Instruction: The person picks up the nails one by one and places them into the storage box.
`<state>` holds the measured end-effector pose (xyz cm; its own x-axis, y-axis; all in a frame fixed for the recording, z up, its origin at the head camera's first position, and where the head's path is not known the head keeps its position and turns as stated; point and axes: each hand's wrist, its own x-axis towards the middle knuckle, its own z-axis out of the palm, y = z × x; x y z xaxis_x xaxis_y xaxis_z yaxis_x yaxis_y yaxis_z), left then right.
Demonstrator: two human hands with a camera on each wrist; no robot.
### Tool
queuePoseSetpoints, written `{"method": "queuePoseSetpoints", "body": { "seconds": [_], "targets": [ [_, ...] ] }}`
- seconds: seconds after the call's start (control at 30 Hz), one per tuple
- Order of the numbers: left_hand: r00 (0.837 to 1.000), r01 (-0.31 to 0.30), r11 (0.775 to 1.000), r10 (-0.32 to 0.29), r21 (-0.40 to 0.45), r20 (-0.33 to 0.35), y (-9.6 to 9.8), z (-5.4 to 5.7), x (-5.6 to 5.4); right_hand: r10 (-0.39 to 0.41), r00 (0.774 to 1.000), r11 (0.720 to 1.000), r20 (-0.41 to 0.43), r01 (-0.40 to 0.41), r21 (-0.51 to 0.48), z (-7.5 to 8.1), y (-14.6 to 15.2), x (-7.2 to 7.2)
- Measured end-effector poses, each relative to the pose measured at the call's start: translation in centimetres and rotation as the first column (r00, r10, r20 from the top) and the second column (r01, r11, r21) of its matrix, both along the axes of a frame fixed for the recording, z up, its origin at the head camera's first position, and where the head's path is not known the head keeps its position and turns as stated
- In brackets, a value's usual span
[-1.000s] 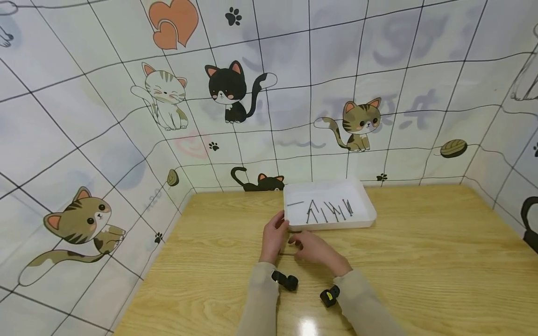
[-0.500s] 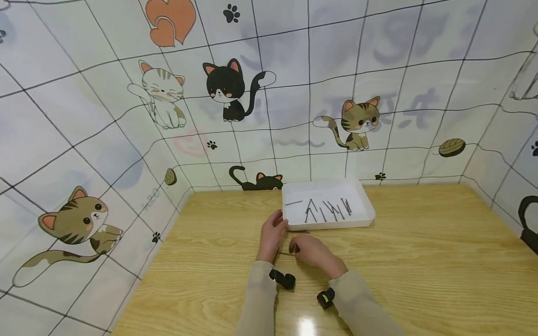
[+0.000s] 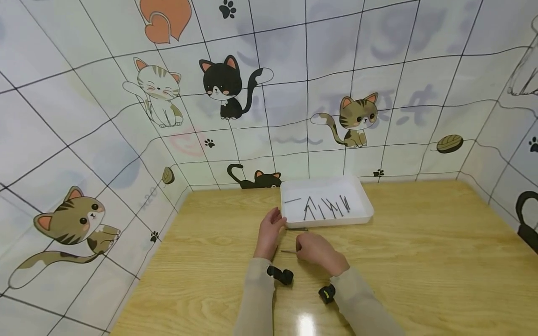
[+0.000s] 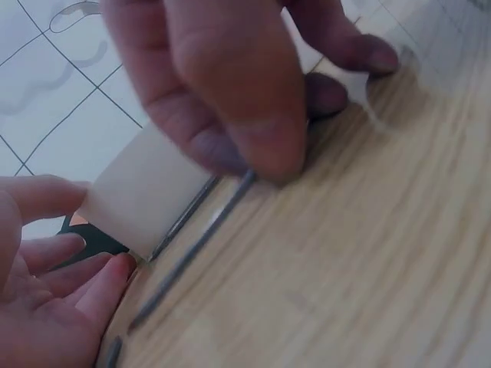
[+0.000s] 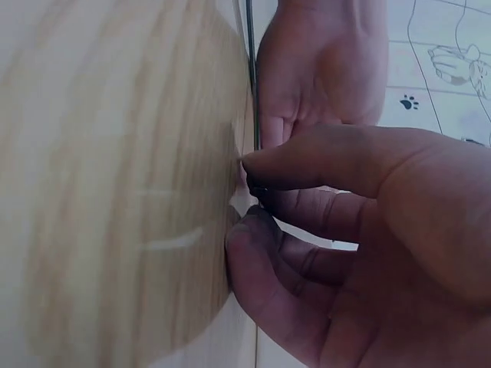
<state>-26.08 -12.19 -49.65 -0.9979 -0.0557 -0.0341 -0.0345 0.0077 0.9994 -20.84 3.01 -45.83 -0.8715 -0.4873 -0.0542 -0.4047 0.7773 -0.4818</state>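
Note:
In the head view, my right hand (image 3: 318, 250) pinches a thin dark nail (image 3: 288, 251) close over the table, its shaft pointing left. The left wrist view shows this nail's shaft (image 4: 192, 251) running down from thumb and fingertip. A second nail (image 3: 297, 229) lies along the front wall of the white tray (image 3: 332, 224). My left hand (image 3: 269, 235) is at the tray's front left corner, fingertips against the wall and fingers loosely bent. The end of another dark rod (image 4: 113, 353) shows beside the left hand. Inside the tray lie several nails (image 3: 322, 212).
The wooden table (image 3: 420, 252) meets a wall with printed cats (image 3: 357, 119) right behind the tray. A black curved object (image 3: 527, 228) stands at the far right edge. Each wrist wears a small black camera (image 3: 280, 275).
My right hand's fingers have drawn together on the nail and shifted slightly right with it. More of the nail by the tray shows. The left hand stays at the tray's corner.

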Motion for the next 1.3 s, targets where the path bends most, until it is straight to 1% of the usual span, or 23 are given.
{"method": "queuePoseSetpoints", "body": {
  "seconds": [0.03, 0.1, 0.3, 0.43, 0.57, 0.7, 0.8, 0.9, 0.97, 1.03, 1.07, 1.17, 1.3],
  "targets": [
    [1.000, -0.006, 1.000, 0.006, -0.004, -0.001, -0.1, -0.3, -0.1, 0.000, 1.000, 1.000, 0.006, 0.000, -0.008, 0.0, 0.2, -0.1],
    [1.000, -0.008, 1.000, 0.008, -0.013, 0.002, -0.2, -0.4, 0.0, -0.002, 1.000, 1.000, 0.010, 0.003, -0.029, -0.1, 0.5, -0.2],
    [1.000, -0.006, 1.000, 0.006, -0.012, 0.003, -0.2, -0.2, 0.0, -0.010, 1.000, 0.995, 0.025, 0.013, -0.096, 0.0, 1.3, -0.6],
    [1.000, -0.012, 0.999, 0.012, -0.033, 0.002, 0.0, -0.1, -0.2, -0.013, 0.998, 0.992, 0.068, 0.021, -0.124, 0.2, 2.1, -0.9],
    [1.000, -0.006, 0.999, 0.005, -0.045, -0.023, 0.2, -0.1, -0.2, 0.008, 0.995, 0.986, 0.103, 0.010, -0.169, 0.0, 2.8, -1.1],
    [0.998, 0.000, 0.998, -0.003, -0.058, -0.058, 0.1, -0.3, -0.1, 0.047, 0.993, 0.977, 0.107, -0.024, -0.212, -0.3, 3.5, -1.3],
    [0.997, 0.002, 0.998, -0.007, -0.070, -0.076, -0.1, -0.5, -0.3, 0.067, 0.988, 0.968, 0.137, -0.031, -0.250, -0.3, 4.0, -1.5],
    [0.997, -0.006, 0.997, 0.000, -0.077, -0.078, -0.5, -1.0, 0.0, 0.089, 0.978, 0.950, 0.190, -0.026, -0.311, -0.5, 4.5, -1.4],
    [0.997, -0.008, 0.997, 0.002, -0.082, -0.074, -0.6, -1.1, 0.0, 0.094, 0.976, 0.937, 0.198, -0.019, -0.349, -0.6, 4.9, -1.5],
    [0.997, -0.002, 0.996, -0.005, -0.087, -0.079, -0.7, -1.1, -0.2, 0.100, 0.973, 0.918, 0.209, -0.009, -0.397, -0.5, 5.5, -1.7],
    [0.997, 0.001, 0.996, -0.008, -0.090, -0.076, -0.8, -1.1, -0.4, 0.104, 0.972, 0.907, 0.208, -0.007, -0.421, -0.5, 5.8, -1.9],
    [0.998, 0.017, 0.995, -0.023, -0.094, -0.061, -0.7, -0.8, -0.8, 0.106, 0.964, 0.864, 0.245, 0.033, -0.503, -0.4, 6.7, -2.3],
    [0.998, 0.059, 0.993, -0.062, -0.103, -0.023, -0.7, -0.5, -1.3, 0.095, 0.958, 0.810, 0.270, 0.083, -0.580, -0.4, 7.7, -2.7]
  ]
}}
